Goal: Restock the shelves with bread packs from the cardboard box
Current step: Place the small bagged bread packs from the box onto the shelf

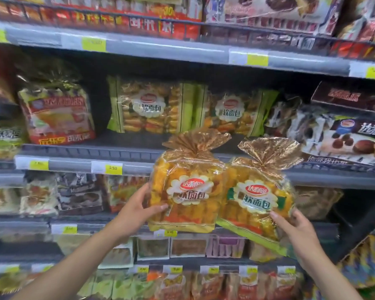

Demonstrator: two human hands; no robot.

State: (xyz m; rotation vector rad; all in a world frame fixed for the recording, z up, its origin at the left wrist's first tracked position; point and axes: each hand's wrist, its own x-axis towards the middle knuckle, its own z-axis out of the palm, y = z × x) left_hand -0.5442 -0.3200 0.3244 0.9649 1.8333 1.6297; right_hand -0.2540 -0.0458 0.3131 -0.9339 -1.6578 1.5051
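Observation:
My left hand (139,210) grips the lower left side of an orange bread pack (188,191) with a gathered cellophane top. My right hand (297,232) holds a second, like bread pack (256,202) by its lower right corner; this one tilts to the right. Both packs are held up side by side, touching, in front of the middle shelf edge (74,164). On that shelf behind them stand two green-edged packs of the same brand (149,107) (236,113). The cardboard box is out of view.
A red and yellow bread bag (56,113) stands on the shelf's left, with a gap between it and the green-edged packs. Dark chocolate cake boxes (344,135) fill the right. Full shelves lie above and below, with yellow price tags (114,167) along the edges.

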